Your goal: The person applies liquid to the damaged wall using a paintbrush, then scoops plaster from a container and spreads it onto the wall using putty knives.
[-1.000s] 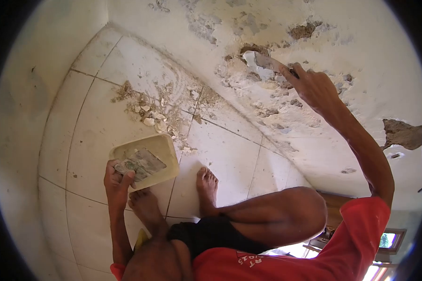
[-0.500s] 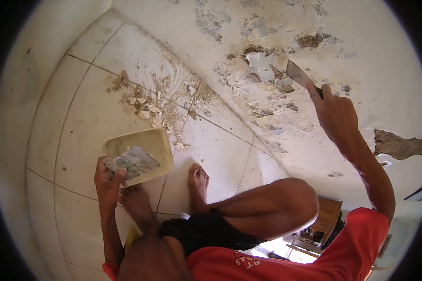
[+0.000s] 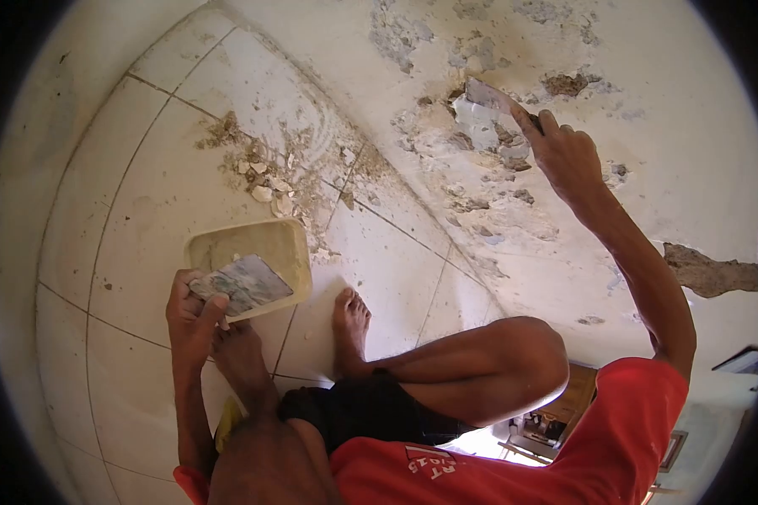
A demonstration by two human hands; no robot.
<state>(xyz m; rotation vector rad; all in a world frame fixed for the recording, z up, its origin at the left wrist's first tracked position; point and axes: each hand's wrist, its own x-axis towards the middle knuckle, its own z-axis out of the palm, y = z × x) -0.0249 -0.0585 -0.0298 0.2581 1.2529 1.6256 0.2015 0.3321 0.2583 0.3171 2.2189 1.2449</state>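
- Right hand (image 3: 568, 160) is up at the wall (image 3: 674, 126), fingers clamped round the handle end of a putty knife (image 3: 490, 95), index finger stretched along toward the blade.
- Blade's tilted over the upper edge of a smooth pale filler patch (image 3: 478, 126). Can't tell if it's actually touching.
- Left hand (image 3: 195, 316) is low on the left, gripping a flat plate (image 3: 244, 284) all smeared with grey-white stuff. Thumb's on top, the other fingers are around the left edge, partly hidden.
- That plate sits across the opening of a cream tub (image 3: 271, 238). Can't tell if the hand's got hold of the tub too.
- Just beyond the tub there's a mess of crumbled debris (image 3: 265, 185) on the tile floor (image 3: 152, 244), running toward the foot of the wall.
- Wall's pretty rough: flaking bits around the patch, a brown hole (image 3: 564, 84) to its right, and a bigger broken area (image 3: 709, 271) over on the far right.
- Bare feet (image 3: 351, 324) are planted near the tub.
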